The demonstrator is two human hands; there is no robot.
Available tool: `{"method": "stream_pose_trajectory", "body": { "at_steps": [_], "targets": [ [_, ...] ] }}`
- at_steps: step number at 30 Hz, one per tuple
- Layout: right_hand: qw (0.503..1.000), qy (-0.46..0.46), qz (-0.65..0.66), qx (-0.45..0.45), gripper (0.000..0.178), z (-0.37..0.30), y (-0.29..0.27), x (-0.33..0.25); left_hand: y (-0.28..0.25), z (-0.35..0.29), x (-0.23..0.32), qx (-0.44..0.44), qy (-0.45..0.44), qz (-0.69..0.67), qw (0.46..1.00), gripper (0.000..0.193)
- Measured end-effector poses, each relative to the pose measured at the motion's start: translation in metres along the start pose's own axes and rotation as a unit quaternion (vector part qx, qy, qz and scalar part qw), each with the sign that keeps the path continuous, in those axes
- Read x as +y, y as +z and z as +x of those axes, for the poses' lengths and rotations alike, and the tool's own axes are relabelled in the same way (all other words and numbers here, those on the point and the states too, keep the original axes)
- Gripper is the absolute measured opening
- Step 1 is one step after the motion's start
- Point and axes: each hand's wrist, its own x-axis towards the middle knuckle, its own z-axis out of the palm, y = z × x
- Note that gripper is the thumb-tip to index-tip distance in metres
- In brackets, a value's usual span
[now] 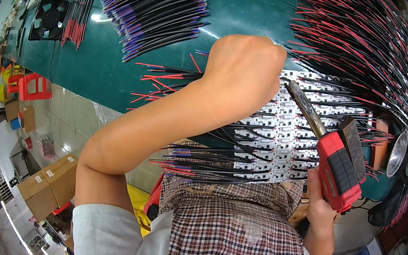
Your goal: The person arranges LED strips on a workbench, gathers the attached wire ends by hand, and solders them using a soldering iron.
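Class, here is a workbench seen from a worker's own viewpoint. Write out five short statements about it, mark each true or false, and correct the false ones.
1. The right hand holds a red-and-black tool. True.
2. The tabletop is bright yellow. False: it is green.
3. The left hand appears lower in the picture than the right hand. False: it appears higher.
4. A red stool stands on the floor to the left of the table. True.
5. The white boards have no wires on or around them. False: many black wires run out from them.
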Motion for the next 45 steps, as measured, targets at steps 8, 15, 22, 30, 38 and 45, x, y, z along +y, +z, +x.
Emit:
{"method": "stream_pose_trajectory", "body": {
  "at_steps": [8,15,22,30,38,45],
  "targets": [
    [0.999,-0.031,-0.013,-0.015,0.022,0.002,0.003,-0.003,0.011,-0.008,0.007,0.077,0.057,0.048,0.994,0.007],
    [1.0,-0.013,0.012,-0.019,0.024,0.001,0.003,0.003,0.008,-0.007,0.007,0.091,0.097,0.054,0.99,0.009],
    [1.0,0.024,0.014,-0.014,0.025,-0.014,-0.005,0.025,0.005,-0.003,0.002,0.077,0.118,0.058,0.988,0.009],
    [0.999,0.024,0.046,0.017,0.021,-0.017,0.004,0.021,0.006,0.001,-0.003,0.05,0.148,0.067,0.985,0.008],
    [0.999,-0.041,-0.014,0.003,0.019,-0.004,0.003,0.016,0.005,0.0,-0.001,0.056,0.142,0.068,0.986,0.009],
    [0.999,0.008,-0.007,0.033,0.019,-0.022,-0.002,0.023,0.006,0.0,0.0,0.06,0.146,0.071,0.985,0.009]
  ]
}}
